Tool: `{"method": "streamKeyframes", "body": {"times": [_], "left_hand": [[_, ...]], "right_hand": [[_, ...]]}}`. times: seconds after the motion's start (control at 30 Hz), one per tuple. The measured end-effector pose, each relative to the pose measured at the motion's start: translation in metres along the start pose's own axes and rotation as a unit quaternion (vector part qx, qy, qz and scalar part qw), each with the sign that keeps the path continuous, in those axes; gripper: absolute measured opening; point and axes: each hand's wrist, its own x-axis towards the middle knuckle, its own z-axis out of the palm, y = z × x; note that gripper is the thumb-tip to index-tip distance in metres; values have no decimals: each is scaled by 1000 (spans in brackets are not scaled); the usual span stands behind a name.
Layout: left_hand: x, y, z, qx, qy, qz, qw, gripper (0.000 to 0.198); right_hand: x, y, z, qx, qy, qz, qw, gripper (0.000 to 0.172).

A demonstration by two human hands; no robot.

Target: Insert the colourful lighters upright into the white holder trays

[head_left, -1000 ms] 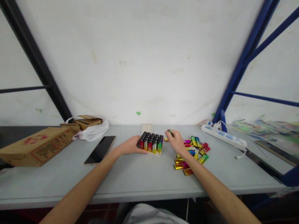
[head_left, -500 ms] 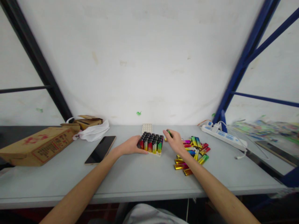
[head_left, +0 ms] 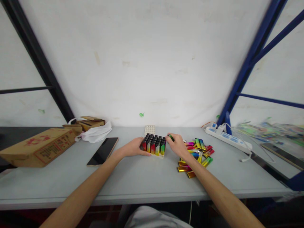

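The left hand (head_left: pixel 136 147) held its grip around the left side of the upright lighters (head_left: pixel 153 145), rowed on the desk (head_left: pixel 137 179); the right hand's (head_left: pixel 177 144) grip pinched a green lighter (head_left: pixel 170 137) just beside them.

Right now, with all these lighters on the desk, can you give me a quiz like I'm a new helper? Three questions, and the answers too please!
1. Pick one. What is the left hand touching?
a) the power strip
b) the packed lighters
c) the bag

2. True or false: the loose lighters lie nearer the right hand than the left hand.

3. Look closely. What bright colour shows on the small thing in the right hand's grip?

Key:
1. b
2. True
3. Green
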Motion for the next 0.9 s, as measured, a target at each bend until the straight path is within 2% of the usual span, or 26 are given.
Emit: {"method": "streamKeyframes", "body": {"times": [0.3,0.47,0.63,0.73,0.9], "left_hand": [[0,0,0,-1,2,1,1000,76],[-1,0,0,17,4,-4,1000,77],[0,1,0,7,-8,16,1000,74],[1,-1,0,5,-9,14,1000,75],[1,-2,1,18,-8,-1,1000,78]], "right_hand": [[0,-2,-1,4,-6,-15,1000,36],[0,-5,-3,-2,3,-10,1000,42],[-1,-7,-11,34,-28,-6,999,37],[-1,-10,-18,45,-47,-36,997,35],[0,-18,-27,11,-26,-133,991,35]]}}
